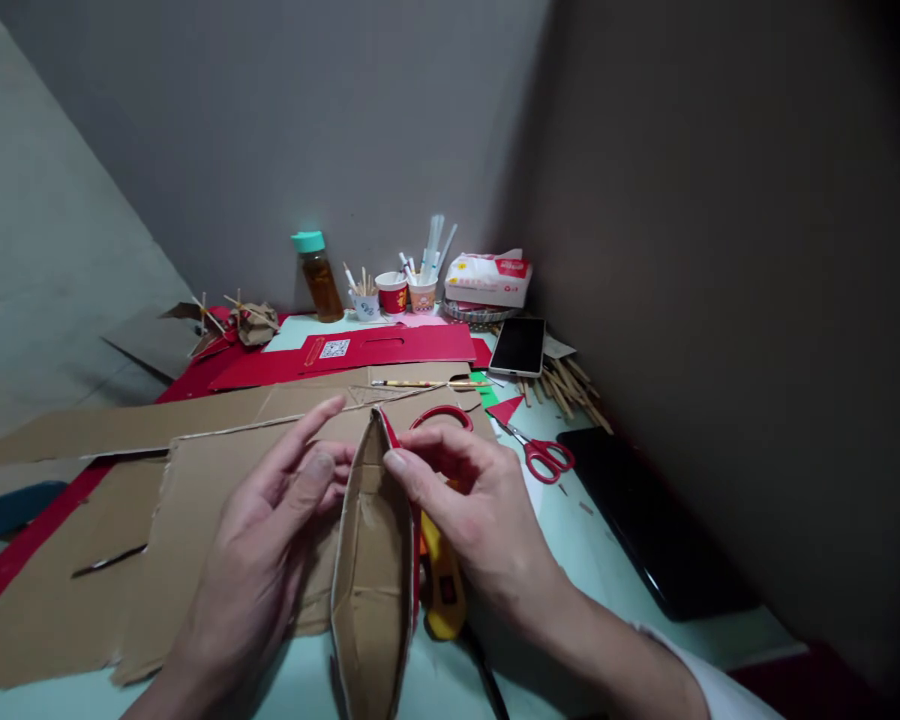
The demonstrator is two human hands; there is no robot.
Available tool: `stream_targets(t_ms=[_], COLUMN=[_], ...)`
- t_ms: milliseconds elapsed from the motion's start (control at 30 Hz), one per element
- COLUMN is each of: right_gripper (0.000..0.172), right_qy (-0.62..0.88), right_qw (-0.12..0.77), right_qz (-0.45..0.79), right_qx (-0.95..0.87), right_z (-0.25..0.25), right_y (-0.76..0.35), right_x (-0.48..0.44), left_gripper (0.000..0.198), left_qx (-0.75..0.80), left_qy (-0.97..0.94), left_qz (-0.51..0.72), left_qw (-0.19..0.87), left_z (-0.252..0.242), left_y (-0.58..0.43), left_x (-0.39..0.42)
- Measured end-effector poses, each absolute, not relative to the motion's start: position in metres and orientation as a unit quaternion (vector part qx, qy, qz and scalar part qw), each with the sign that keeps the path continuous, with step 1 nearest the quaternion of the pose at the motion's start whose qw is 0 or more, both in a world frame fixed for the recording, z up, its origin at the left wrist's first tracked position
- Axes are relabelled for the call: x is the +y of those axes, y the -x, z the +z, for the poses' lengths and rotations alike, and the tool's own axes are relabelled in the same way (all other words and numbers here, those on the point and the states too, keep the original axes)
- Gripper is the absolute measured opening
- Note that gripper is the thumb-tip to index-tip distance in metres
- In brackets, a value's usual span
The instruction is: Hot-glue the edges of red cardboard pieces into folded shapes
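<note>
A narrow, boat-shaped cardboard piece [379, 560] with a hollow brown inside, a pointed far end and a red outer right side stands in front of me. My right hand [480, 500] pinches its right wall near the tip between thumb and fingers. On the other side, my left hand [270, 540] has its index finger stretched out and its thumb apart, with the other fingertips at the left wall. Whether they press on it I cannot tell. Partly under my right hand lies a yellow tool [444, 590] with a black cord, resembling a glue gun.
Flat cardboard sheets [217, 500] cover the left side. Red-handled scissors [547, 460], a phone [517, 346] and a black slab [645, 520] lie to the right. Along the wall stand a bottle [321, 280], a red cup [391, 294] and a tissue pack [487, 278].
</note>
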State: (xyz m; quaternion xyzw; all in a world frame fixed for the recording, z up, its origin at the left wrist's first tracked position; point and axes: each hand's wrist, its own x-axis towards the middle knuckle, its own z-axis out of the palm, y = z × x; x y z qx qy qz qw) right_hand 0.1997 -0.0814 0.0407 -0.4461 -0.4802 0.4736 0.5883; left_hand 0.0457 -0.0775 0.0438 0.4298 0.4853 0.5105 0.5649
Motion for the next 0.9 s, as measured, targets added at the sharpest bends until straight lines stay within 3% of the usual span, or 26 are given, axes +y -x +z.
stream_targets(t_ms=[100, 267, 400, 767, 900], right_gripper=[0.016, 0.014, 0.009, 0.013, 0.015], right_qy=[0.456, 0.456, 0.458, 0.481, 0.480], right_qw=[0.590, 0.608, 0.608, 0.599, 0.600], right_qz=[0.478, 0.463, 0.454, 0.446, 0.457], right_qx=[-0.465, -0.457, -0.463, -0.459, -0.449], right_z=[0.041, 0.042, 0.041, 0.038, 0.038], right_y=[-0.201, -0.203, -0.201, -0.197, -0.198], right_x=[-0.079, -0.079, -0.080, -0.083, -0.081], left_gripper=[0.047, 0.035, 0.023, 0.019, 0.035], left_qx=[0.487, 0.570, 0.578, 0.587, 0.588], left_qy=[-0.463, -0.571, -0.593, -0.562, -0.505], left_qz=[0.486, 0.439, 0.444, 0.462, 0.480], left_qw=[0.559, 0.395, 0.342, 0.356, 0.411], left_z=[0.041, 0.036, 0.036, 0.031, 0.028], left_y=[-0.046, -0.043, -0.044, -0.045, -0.043], left_x=[-0.078, -0.078, -0.078, -0.074, -0.073])
